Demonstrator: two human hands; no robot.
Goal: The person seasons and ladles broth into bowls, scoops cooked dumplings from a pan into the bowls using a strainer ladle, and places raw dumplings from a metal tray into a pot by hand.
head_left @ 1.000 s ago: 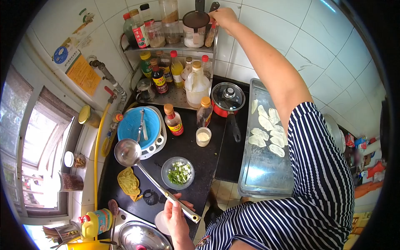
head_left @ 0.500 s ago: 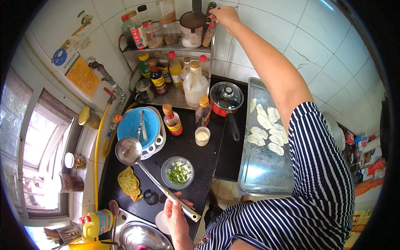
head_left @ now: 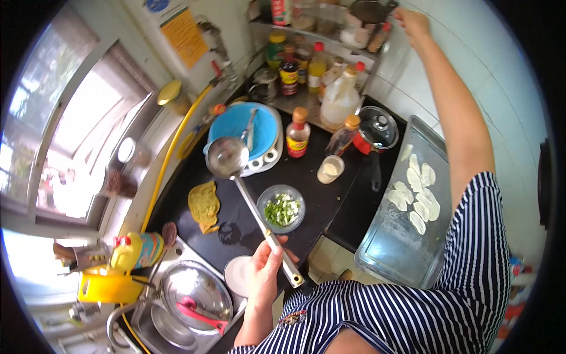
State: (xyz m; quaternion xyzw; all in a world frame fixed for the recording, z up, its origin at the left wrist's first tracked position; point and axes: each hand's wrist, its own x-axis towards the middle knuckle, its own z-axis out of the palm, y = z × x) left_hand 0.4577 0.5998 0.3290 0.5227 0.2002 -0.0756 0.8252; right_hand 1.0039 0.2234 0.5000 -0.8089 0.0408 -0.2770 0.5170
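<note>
Silvery metal catches the light on the ladle (head_left: 228, 159) in the head view, which slants above the counter (head_left: 236, 203) with its round end overlapping the rim of a blue basket (head_left: 223, 123). The left hand (head_left: 265, 274) is closed around its handle, thumb on top. The right hand (head_left: 414, 26) is raised to the shelf (head_left: 365, 52), fingers bent at the handle end of a dark, round-topped pan (head_left: 367, 10); whether they grip it, I cannot tell. The step in hand looks like a reach to that handle with the ladle kept aside; such a move calls for a secure hold and care around the jars.

Below, a clear bowl (head_left: 300, 207) holds chopped greens and white bits, and a small cup (head_left: 325, 175) holds something pale. Utensils lie in the basket. Pale flat ovals (head_left: 425, 200) rest on a metal tray (head_left: 392, 253). A red pot (head_left: 362, 143) wears its lid, its contents not readable; bottles (head_left: 298, 138) stand near it.
</note>
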